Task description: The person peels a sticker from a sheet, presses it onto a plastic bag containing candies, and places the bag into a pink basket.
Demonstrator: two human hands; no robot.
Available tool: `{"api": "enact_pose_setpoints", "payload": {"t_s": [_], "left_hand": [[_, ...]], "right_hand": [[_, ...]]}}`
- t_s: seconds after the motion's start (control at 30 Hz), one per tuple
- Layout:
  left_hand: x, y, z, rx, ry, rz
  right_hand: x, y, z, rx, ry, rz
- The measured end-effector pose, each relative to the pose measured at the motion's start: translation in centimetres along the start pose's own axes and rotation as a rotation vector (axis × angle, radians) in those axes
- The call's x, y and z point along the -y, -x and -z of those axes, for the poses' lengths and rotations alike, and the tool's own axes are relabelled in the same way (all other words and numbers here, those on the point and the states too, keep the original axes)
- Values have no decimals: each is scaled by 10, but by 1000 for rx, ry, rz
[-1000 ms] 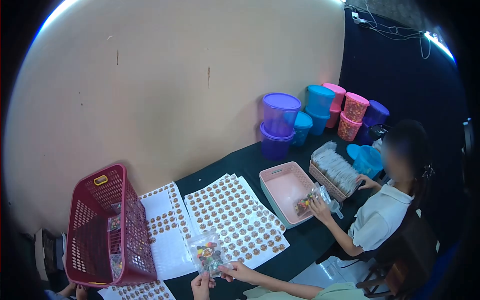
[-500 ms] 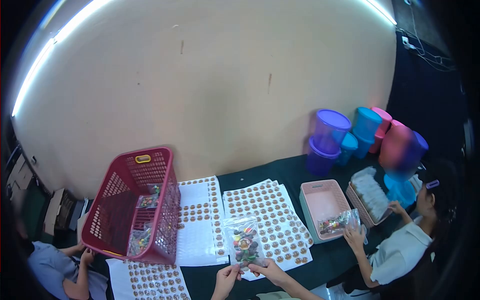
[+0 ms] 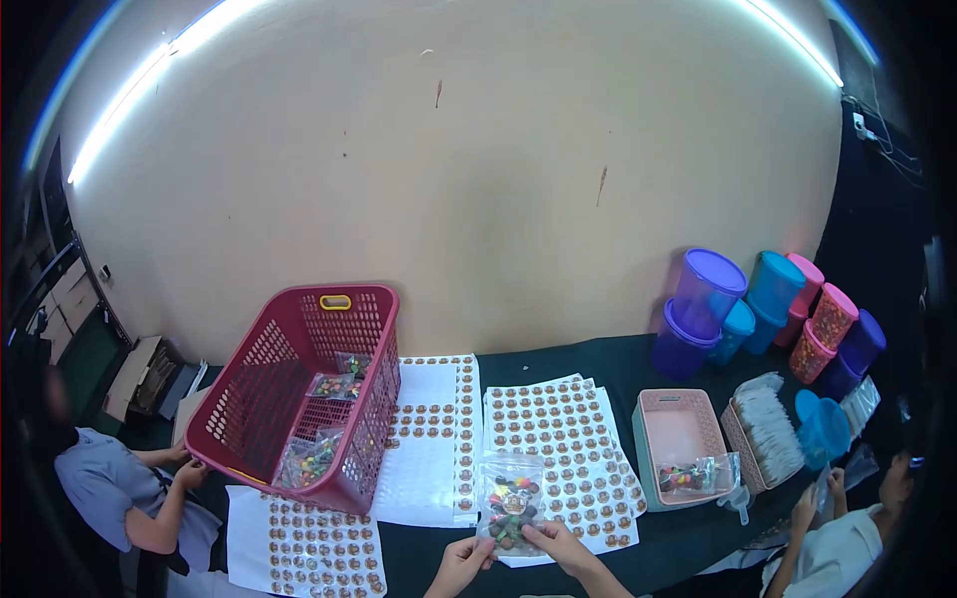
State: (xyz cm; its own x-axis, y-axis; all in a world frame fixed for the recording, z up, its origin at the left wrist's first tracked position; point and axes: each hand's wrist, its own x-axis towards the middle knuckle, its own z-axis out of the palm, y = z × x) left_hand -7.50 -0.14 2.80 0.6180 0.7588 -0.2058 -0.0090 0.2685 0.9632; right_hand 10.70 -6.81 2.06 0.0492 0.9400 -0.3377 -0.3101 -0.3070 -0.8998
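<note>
A clear zip bag (image 3: 501, 488) of colourful candy-like pieces, with a round sticker on its front, is held over the sheets of stickers. My left hand (image 3: 464, 563) pinches its lower left corner. Across from it, my right hand (image 3: 560, 548) grips the lower right side, thumb on the front of the bag. Beneath and behind the bag lie white sheets (image 3: 548, 411) with rows of round brown stickers. Another sticker sheet (image 3: 304, 553) lies to the left, near the front edge.
On the left stands a tall maroon basket (image 3: 381, 419) with several filled bags inside. A pink basket (image 3: 681, 404) with a filled bag and a basket of stacked empty bags (image 3: 766, 424) stand right. Lidded tubs (image 3: 713, 289) line the back. A person (image 3: 140, 488) sits left, another (image 3: 837, 548) right.
My view has swung, so everything sits further right. The right co-worker's hand has left the filled bag in the pink basket and now both their hands handle a clear bag. I still hold my bag.
</note>
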Motion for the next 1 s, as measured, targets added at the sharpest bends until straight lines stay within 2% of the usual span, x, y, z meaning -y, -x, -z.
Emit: {"api": "enact_pose_setpoints", "payload": {"t_s": [0.03,0.07,0.13,0.2,0.27,0.3,0.33,0.4,0.47,0.53,0.6,0.67,0.77,0.93,1.0], "left_hand": [[10,-3,6,43,-128,26],[15,-2,8,44,-129,25],[15,-6,7,58,62,5],[11,-13,13,54,121,41],[12,-16,18,80,303,209],[-8,-12,10,35,166,223],[-15,-12,6,29,169,236],[-19,-11,-2,-89,133,99],[-6,-14,2,-99,136,84],[1,-13,3,-37,-30,23],[0,-11,1,-4,-39,54],[-3,-9,1,8,-62,172],[-5,-9,-7,-6,19,109],[1,-8,-13,-33,109,60],[1,-9,-16,-58,182,-7]], "right_hand": [[-3,-1,-1,-26,-11,23],[-5,-1,-5,-27,-11,25],[6,4,-16,-73,-81,136],[-4,-2,-12,-43,46,117],[-3,2,-16,27,129,92],[-7,2,-17,30,122,74],[-12,-1,-17,29,210,93],[-10,0,-22,28,297,102],[2,2,-34,-118,3,150],[9,5,-30,-101,57,153],[24,10,-29,-134,182,106],[5,1,-18,-98,187,132],[9,8,-20,-97,217,175],[1,8,-23,-168,27,188],[-7,2,-19,-150,60,214]]}}
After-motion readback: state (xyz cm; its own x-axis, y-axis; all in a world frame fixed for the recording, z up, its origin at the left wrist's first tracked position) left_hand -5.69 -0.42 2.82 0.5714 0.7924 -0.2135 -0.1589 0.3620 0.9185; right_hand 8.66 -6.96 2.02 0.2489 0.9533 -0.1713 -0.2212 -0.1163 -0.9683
